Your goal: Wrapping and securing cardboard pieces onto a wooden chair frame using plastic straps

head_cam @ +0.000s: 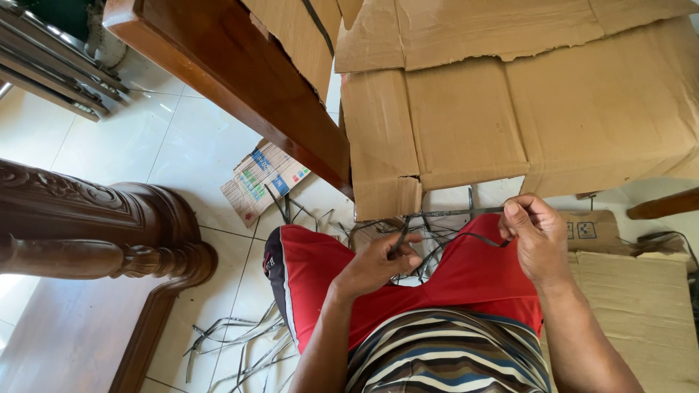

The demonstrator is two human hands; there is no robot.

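The big brown cardboard box (524,109) in front of you fills the upper right of the view, flaps folded out and the top edge torn; its lower flap hangs just above the strap you hold. If you pull hard, I judge the strap could snag on that flap or on the tangle of loose straps (408,240) bunched between your knees and the box, and jerk free.

A second flat cardboard sheet (641,306) lies on the floor at your right, with a small box (586,229) bearing 2 square blue-outlined marks just beyond it.

A smaller flattened carton (262,178) lies on the white tiles under the wooden beam (226,87), brown with a white label printed in blue, green and a little red.

Your left hand (375,262) is closed, pinching 1 end of the thin dark strap (466,236) over your red shorts (466,280). Your right hand (535,236) is closed too, pinching the other end between thumb and fingertips. The strap's narrow edge could bite your fingers if it slips under tension.

More cut straps (240,346) lie scattered on the floor at your left; stepping on them could make you slide.
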